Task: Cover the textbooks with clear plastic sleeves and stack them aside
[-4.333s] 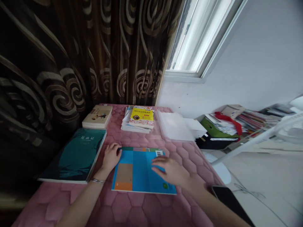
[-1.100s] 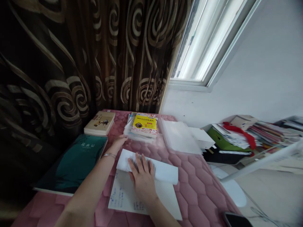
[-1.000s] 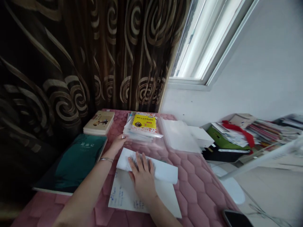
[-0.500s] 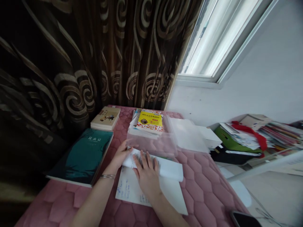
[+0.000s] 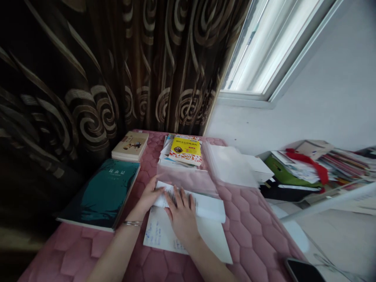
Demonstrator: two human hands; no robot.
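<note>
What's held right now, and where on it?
Right hand lies flat on the folded page, no grip. Left hand touches its left end beside the clear sleeve; grip cannot be told.

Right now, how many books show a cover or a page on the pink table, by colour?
Teal book: 1
Beige book: 1
Yellow book, atop a pile: 1
White open booklet: 1
Total: 4, the pile beneath not counted.

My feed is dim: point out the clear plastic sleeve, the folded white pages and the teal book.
clear plastic sleeve (image 5: 190, 181), head view, its middle
folded white pages (image 5: 210, 206), head view, bare right end
teal book (image 5: 101, 196), head view, cover centre
</note>
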